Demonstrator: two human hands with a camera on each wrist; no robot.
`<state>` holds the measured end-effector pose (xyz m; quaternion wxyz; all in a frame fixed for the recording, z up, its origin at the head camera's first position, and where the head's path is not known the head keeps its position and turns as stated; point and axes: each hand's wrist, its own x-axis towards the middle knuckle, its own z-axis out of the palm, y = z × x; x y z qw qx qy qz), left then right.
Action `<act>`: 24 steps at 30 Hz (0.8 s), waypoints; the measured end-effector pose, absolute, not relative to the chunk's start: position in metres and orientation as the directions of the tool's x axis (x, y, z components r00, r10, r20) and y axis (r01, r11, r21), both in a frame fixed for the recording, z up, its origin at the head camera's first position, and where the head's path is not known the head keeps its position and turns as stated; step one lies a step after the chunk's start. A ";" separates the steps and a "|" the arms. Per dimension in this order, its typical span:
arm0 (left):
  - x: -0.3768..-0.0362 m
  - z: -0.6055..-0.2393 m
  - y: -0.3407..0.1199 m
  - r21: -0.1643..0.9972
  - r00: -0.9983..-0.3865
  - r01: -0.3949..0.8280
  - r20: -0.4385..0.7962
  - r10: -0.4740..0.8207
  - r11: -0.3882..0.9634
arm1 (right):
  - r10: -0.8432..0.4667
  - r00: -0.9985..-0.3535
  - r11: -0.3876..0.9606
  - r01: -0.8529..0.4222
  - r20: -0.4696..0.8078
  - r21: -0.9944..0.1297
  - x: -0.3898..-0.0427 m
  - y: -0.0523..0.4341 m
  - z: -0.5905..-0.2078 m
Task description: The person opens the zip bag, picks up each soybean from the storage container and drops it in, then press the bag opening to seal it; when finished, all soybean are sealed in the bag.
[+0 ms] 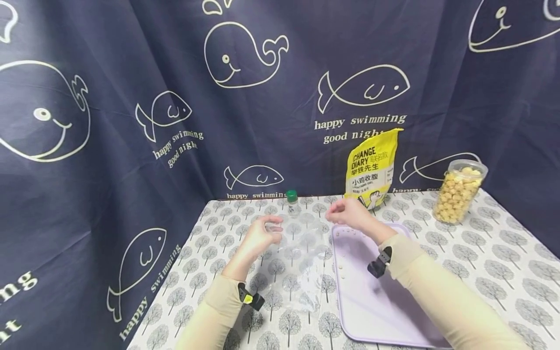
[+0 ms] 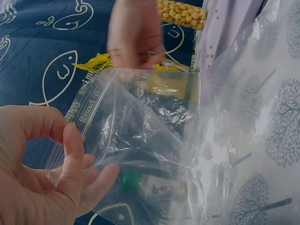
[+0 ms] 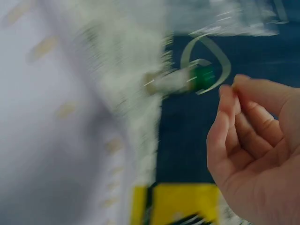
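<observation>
My left hand (image 1: 260, 236) pinches the zip edge of a clear plastic zip bag (image 2: 140, 117) between thumb and fingers. The bag hangs upright over the table, its lower part trailing toward me. My right hand (image 1: 352, 214) is above the far left corner of a lilac tray (image 1: 339, 291), to the right of the bag's mouth. In the right wrist view its thumb (image 3: 255, 86) meets the fingertips; I cannot tell whether a tiny piece is between them. Small beige pieces (image 2: 209, 51) lie along the tray's left and far edges.
A small bottle with a green cap (image 1: 292, 199) stands behind the bag. A yellow printed pouch (image 1: 372, 167) stands behind the tray. To its right is a clear jar of round yellow pieces (image 1: 457, 194). A navy curtain (image 1: 262, 121) hangs behind the tree-patterned tablecloth (image 1: 481, 272).
</observation>
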<state>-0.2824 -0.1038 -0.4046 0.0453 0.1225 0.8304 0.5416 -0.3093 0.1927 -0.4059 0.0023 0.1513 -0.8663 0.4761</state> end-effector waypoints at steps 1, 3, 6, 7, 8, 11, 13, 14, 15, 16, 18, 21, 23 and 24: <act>-0.283 -0.404 -0.104 0.913 -0.966 0.154 0.059 0.252 0.378 | -0.268 -0.949 0.460 -0.280 0.169 -0.843 -0.310 0.189 -0.399; -0.283 -0.404 -0.104 0.921 -0.965 0.150 0.057 0.256 0.361 | -0.293 -0.935 0.389 -0.307 0.199 -0.869 -0.311 0.180 -0.388; -0.283 -0.405 -0.103 0.933 -0.962 0.148 0.060 0.266 0.327 | -0.346 -0.907 0.352 -0.362 0.240 -0.863 -0.312 0.163 -0.380; -0.283 -0.405 -0.103 0.936 -0.961 0.152 0.064 0.270 0.317 | -0.365 -0.897 0.355 -0.382 0.249 -0.853 -0.312 0.157 -0.379; -0.282 -0.405 -0.102 0.938 -0.959 0.156 0.069 0.274 0.310 | -0.388 -0.884 0.361 -0.406 0.260 -0.840 -0.312 0.152 -0.378; -0.281 -0.406 -0.101 0.939 -0.955 0.174 0.088 0.283 0.296 | -0.443 -0.854 0.396 -0.459 0.272 -0.795 -0.311 0.138 -0.381; -0.281 -0.407 -0.100 0.939 -0.953 0.184 0.098 0.286 0.292 | -0.465 -0.842 0.428 -0.484 0.273 -0.763 -0.311 0.131 -0.384; -0.282 -0.407 -0.100 0.938 -0.952 0.186 0.100 0.288 0.291 | -0.475 -0.835 0.442 -0.498 0.276 -0.746 -0.310 0.129 -0.385; -0.282 -0.408 -0.100 0.938 -0.952 0.187 0.101 0.288 0.292 | -0.480 -0.832 0.457 -0.507 0.277 -0.731 -0.310 0.127 -0.386; -0.282 -0.408 -0.100 0.938 -0.952 0.190 0.103 0.288 0.290 | -0.485 -0.830 0.469 -0.514 0.277 -0.718 -0.309 0.126 -0.386; -0.283 -0.409 -0.100 0.938 -0.952 0.191 0.105 0.288 0.290 | -0.490 -0.827 0.486 -0.523 0.277 -0.701 -0.309 0.124 -0.387; -0.284 -0.409 -0.100 0.939 -0.952 0.192 0.108 0.287 0.287 | -0.499 -0.821 0.492 -0.533 0.278 -0.688 -0.309 0.123 -0.388; -0.284 -0.409 -0.101 0.937 -0.952 0.195 0.110 0.286 0.289 | -0.504 -0.816 0.491 -0.540 0.283 -0.684 -0.309 0.124 -0.388; -0.284 -0.409 -0.101 0.937 -0.952 0.197 0.111 0.286 0.290 | -0.505 -0.813 0.487 -0.546 0.290 -0.682 -0.310 0.125 -0.388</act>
